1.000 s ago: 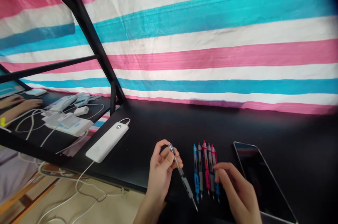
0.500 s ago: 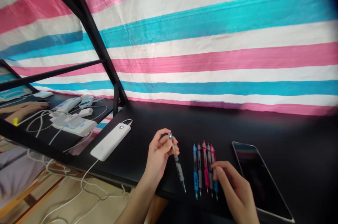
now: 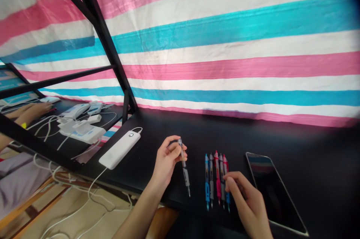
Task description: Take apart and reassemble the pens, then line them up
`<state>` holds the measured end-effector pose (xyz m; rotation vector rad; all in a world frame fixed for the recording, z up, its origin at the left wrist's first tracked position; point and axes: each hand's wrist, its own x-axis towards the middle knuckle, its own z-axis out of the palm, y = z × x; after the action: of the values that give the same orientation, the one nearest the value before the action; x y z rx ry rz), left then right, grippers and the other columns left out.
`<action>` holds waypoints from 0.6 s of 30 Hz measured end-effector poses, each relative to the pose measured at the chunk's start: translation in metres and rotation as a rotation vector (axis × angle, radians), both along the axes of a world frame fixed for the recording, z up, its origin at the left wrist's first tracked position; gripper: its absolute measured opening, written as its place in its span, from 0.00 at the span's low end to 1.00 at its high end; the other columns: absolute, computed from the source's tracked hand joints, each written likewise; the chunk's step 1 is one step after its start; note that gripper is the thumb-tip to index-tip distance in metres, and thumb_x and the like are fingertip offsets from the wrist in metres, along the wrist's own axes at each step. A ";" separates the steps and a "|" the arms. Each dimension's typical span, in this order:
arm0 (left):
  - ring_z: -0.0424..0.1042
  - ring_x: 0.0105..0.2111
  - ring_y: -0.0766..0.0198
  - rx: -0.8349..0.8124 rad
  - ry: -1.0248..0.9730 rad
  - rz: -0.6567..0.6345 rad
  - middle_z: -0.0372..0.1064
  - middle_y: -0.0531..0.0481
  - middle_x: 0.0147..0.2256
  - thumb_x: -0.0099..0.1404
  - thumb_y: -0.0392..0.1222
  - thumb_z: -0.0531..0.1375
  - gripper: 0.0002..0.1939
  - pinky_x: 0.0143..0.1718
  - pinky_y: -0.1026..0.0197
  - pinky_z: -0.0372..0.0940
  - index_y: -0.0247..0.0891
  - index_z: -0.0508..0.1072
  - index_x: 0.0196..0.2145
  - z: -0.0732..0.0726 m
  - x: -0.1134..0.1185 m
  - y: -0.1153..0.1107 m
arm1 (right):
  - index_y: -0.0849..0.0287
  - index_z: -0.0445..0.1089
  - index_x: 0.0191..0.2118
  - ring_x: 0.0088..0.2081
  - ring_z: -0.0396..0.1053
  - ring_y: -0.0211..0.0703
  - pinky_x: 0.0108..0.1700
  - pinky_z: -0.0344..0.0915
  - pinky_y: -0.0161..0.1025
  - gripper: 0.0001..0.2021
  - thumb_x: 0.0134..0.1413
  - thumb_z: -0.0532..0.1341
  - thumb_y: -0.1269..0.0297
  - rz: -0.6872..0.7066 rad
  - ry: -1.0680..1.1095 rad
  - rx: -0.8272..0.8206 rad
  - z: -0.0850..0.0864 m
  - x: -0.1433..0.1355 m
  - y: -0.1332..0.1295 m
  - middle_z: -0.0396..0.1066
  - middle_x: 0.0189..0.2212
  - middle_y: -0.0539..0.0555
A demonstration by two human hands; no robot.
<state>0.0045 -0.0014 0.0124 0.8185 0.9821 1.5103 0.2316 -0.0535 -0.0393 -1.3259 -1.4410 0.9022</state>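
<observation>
My left hand [image 3: 168,158] is closed around the upper barrel of a clear pen with a grey grip [image 3: 185,177], its tip pointing down toward the desk. To its right, several retractable pens lie side by side in a row: a blue pen [image 3: 207,190], a grey pen [image 3: 211,186], a red pen [image 3: 218,184] and another grey pen [image 3: 222,190] among them. At the row's right end, the thumb and index finger of my right hand [image 3: 247,201] pinch at a pen with a red top and blue grip [image 3: 227,196]; my fingers partly cover it.
A smartphone [image 3: 277,194] lies right of my right hand on the black desk [image 3: 174,124]. A white power bank [image 3: 120,149] with a cable sits at the left. Beyond a black metal frame [image 3: 105,44] are a power strip [image 3: 92,134], cables and another person's hands [image 3: 36,110].
My left hand has shifted slightly left with the pen, which now stands a bit steeper and its tip higher. My right hand stays at the end pen. The camera view has moved slightly.
</observation>
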 end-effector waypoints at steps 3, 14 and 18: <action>0.74 0.27 0.64 0.005 0.041 0.002 0.77 0.48 0.32 0.58 0.44 0.72 0.20 0.31 0.61 0.69 0.38 0.75 0.46 0.001 -0.001 -0.002 | 0.55 0.73 0.36 0.25 0.62 0.40 0.25 0.57 0.35 0.18 0.68 0.57 0.47 -0.001 0.009 0.003 -0.002 0.000 0.000 0.65 0.25 0.48; 0.75 0.26 0.60 -0.003 0.489 -0.019 0.74 0.52 0.30 0.61 0.46 0.65 0.19 0.30 0.58 0.69 0.40 0.72 0.49 -0.002 -0.030 0.007 | 0.56 0.73 0.35 0.25 0.64 0.40 0.25 0.59 0.34 0.17 0.66 0.59 0.48 0.028 -0.001 0.005 -0.007 0.004 0.002 0.67 0.24 0.49; 0.73 0.26 0.60 0.013 0.835 0.104 0.70 0.56 0.26 0.59 0.41 0.65 0.15 0.34 0.58 0.66 0.42 0.75 0.45 -0.010 -0.051 0.013 | 0.56 0.73 0.36 0.26 0.67 0.42 0.25 0.60 0.34 0.16 0.67 0.59 0.49 0.051 -0.025 0.014 -0.011 0.008 0.004 0.69 0.26 0.50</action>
<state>-0.0464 0.0117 0.0026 1.4785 1.6326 1.2546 0.2397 -0.0495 -0.0505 -1.2994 -1.5034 0.9105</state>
